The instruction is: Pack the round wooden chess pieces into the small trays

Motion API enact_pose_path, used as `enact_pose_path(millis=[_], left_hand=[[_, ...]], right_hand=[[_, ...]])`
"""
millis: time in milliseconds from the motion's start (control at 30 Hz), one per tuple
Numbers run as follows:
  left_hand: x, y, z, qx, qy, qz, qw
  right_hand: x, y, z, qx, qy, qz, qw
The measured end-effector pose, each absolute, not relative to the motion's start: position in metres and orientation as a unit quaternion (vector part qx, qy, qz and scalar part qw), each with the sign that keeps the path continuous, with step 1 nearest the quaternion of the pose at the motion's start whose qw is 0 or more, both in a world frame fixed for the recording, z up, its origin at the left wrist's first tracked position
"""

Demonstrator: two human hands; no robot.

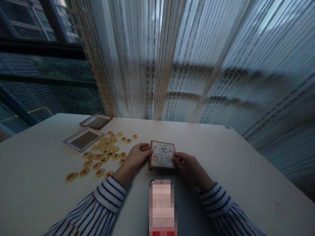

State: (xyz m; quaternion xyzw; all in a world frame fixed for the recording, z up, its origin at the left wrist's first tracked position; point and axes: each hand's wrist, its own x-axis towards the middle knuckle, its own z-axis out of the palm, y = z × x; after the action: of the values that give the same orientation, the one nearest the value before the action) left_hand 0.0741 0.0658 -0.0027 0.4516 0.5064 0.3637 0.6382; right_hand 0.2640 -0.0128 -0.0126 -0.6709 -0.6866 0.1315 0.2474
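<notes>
The white bench point(236, 177) carries loose Chinese chess pieces point(107, 153), a shallow open box lid point(96, 122), an open tray point(84, 139) beside them, a Chinese chess box point(162, 154), and a phone point(162, 206), its screen pixelated.

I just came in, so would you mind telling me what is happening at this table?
The left hand and right hand hold a small box labelled "Chinese" by its sides. Round pieces with red or black characters lie scattered to the left, beside two shallow trays.
</notes>
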Motion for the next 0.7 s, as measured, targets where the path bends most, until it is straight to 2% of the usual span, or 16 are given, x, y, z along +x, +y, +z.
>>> enact_pose_path(millis=[700], left_hand=[[0.0775,0.0629,-0.0073,0.428,0.498,0.35,0.668]], right_hand=[[0.2652,-0.0127,-0.0165,-0.67,-0.679,0.125,0.272]])
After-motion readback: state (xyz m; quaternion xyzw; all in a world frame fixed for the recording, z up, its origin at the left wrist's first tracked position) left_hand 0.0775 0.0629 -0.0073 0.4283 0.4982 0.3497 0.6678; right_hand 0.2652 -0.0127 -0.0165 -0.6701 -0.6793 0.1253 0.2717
